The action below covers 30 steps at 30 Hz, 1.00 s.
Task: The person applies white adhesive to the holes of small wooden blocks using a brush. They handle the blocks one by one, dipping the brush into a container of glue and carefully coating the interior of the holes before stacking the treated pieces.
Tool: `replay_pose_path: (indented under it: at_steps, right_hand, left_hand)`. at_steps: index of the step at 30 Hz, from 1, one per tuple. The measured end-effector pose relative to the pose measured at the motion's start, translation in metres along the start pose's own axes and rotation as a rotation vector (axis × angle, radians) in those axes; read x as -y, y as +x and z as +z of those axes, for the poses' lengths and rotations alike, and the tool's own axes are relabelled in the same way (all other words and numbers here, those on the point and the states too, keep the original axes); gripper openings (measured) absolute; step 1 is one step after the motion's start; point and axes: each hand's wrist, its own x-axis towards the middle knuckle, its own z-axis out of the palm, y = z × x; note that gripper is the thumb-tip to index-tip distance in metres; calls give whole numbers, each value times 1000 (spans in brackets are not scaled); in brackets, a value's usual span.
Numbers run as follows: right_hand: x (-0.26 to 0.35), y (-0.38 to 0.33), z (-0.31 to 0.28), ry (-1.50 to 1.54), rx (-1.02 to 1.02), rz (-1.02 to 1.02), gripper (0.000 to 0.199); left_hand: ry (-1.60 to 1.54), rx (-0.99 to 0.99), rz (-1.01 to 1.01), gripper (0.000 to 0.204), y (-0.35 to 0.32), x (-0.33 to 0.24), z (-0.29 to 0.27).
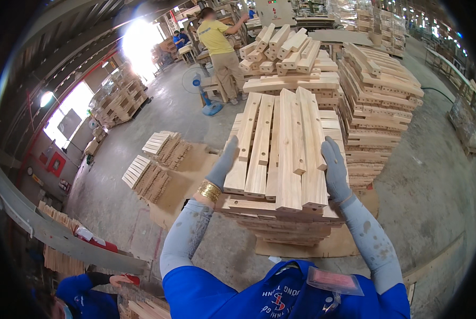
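Observation:
A layer of pale wooden bars [290, 159], several with round drilled holes, lies on top of a stack of similar wood [280, 223] before me. My left hand [223, 166], in a grey glove, rests along the left side of the layer with its fingers stretched out. Against the right side lies my gloved right hand [335, 169], fingers extended as well. The bars are between the two hands, their ends uneven. I cannot see the palms or how firmly they press.
A taller stack of bars [376, 117] stands at the right, a loose pile [280, 50] behind. Low stacks [147, 178] sit on cardboard at the left. Beyond are a blue fan [211, 108] and a person in yellow [216, 40]. Another person in blue [89, 297] works at lower left.

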Motion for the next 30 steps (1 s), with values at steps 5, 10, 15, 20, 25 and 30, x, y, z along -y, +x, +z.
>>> replay_pose_path:
  at_steps: [5,10,15,20,25,30]
  right_hand:
    - [13,-2,6,54,-13,60,69]
    - [41,1,16,76,127,85,72]
    - [26,1,10,116,89,84,71]
    - [26,2,9,144,116,89,70]
    - [28,7,6,160,81,142,71]
    - [28,7,19,192,78,133,75]
  left_hand:
    - [-724,129,-173,65,-31,-87,29]
    - [-217,168,21,63,-32,-106,45]
    - [-635,179,-182,56,-17,-97,59]
    - [-568,282,-4,59,-24,-78,54]
    - [-688,282,-67,60,-25,-91,64]
    - [-745,352,-41,74,-28,-87,55]
